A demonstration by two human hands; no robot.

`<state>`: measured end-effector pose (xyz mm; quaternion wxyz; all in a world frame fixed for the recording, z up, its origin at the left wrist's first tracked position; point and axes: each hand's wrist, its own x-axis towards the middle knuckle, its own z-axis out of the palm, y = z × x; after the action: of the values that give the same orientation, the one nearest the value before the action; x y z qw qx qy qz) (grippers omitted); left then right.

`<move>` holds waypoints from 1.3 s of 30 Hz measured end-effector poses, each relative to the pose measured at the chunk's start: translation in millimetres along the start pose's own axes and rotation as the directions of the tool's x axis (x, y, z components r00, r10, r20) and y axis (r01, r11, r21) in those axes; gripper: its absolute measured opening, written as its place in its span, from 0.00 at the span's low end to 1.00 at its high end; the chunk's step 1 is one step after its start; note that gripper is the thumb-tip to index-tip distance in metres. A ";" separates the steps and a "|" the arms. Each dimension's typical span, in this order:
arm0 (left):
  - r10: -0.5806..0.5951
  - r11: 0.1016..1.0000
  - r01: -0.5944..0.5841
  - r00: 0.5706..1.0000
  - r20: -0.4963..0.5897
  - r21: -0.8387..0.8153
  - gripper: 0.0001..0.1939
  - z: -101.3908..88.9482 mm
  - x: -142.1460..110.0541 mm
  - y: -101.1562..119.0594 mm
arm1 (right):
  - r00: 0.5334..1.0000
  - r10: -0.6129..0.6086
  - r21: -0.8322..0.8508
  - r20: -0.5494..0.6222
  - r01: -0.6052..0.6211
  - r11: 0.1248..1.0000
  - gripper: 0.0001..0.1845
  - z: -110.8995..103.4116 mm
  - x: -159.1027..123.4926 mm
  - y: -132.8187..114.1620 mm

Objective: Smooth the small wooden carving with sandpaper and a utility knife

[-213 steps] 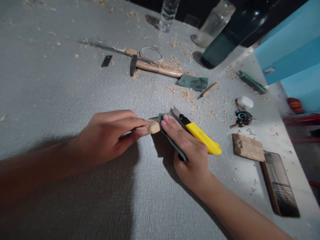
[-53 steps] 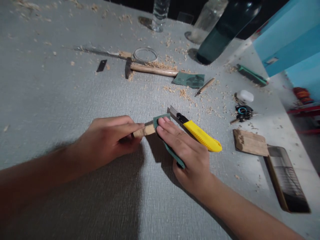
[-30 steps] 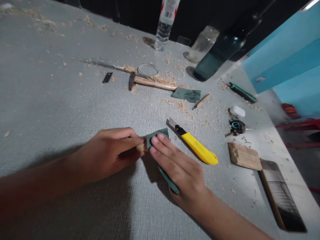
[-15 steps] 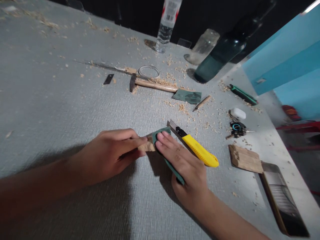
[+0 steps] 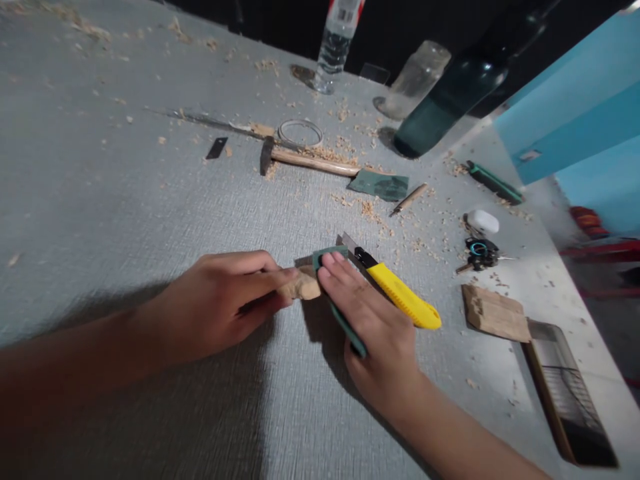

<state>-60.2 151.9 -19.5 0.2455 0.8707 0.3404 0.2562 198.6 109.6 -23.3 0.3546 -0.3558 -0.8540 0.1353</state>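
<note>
Between the thumb and fingers of my left hand (image 5: 240, 290) is a small carved piece of wood (image 5: 304, 285), its rounded end sticking out to the right. My right hand (image 5: 377, 310) grips a folded green sheet of sandpaper (image 5: 333, 253), fingers laid flat over it, with the sheet's edge against or very close to the wood's right end. Just beyond my right fingers lies a yellow utility knife (image 5: 405, 293), its blade out and pointing up-left. The wood's left part is hidden in my left fingers.
Farther back lie a hammer (image 5: 315, 162), another sandpaper piece (image 5: 380, 185), a small carving tool (image 5: 409, 199) and wood shavings. A water bottle (image 5: 335, 50), glass jar (image 5: 417, 80) and dark bottle (image 5: 450, 100) stand behind. Rightward are keys (image 5: 480, 253), a wood block (image 5: 495, 312) and a phone (image 5: 573, 393).
My right hand with the sandpaper has shifted slightly right, uncovering more of the wood's rounded end. The view has tilted a little, so the background sits slightly higher.
</note>
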 end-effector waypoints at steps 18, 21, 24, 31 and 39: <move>0.001 0.999 -0.001 1.000 0.003 -0.036 0.08 -1.0 0.3 2.5 | 0.999 -0.009 0.002 0.034 0.009 1.000 0.33 -1.1 -1.3 -1.5; -0.001 0.999 0.001 1.000 0.003 -0.048 0.08 -1.8 0.0 3.5 | 0.999 -0.032 -0.004 0.037 0.032 0.999 0.32 -2.6 -1.8 -4.4; -0.010 0.998 0.010 1.000 0.003 -0.067 0.08 -2.6 -0.2 4.3 | 0.998 -0.049 -0.023 0.028 0.050 0.998 0.31 -3.1 -3.3 -7.0; -0.055 0.993 0.055 0.998 0.003 -0.104 0.06 -0.7 0.6 3.2 | 1.000 -0.004 0.048 0.002 0.004 0.999 0.33 -2.5 -4.5 -3.5; -0.064 0.997 0.064 0.998 0.010 -0.048 0.10 0.5 -0.8 1.2 | 0.998 0.056 0.117 0.006 -0.056 0.992 0.39 2.2 -4.1 2.1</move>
<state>-59.8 150.4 -19.3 0.2759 0.8542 0.3609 0.2529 200.2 108.2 -28.0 0.3695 -0.3580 -0.8349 0.1956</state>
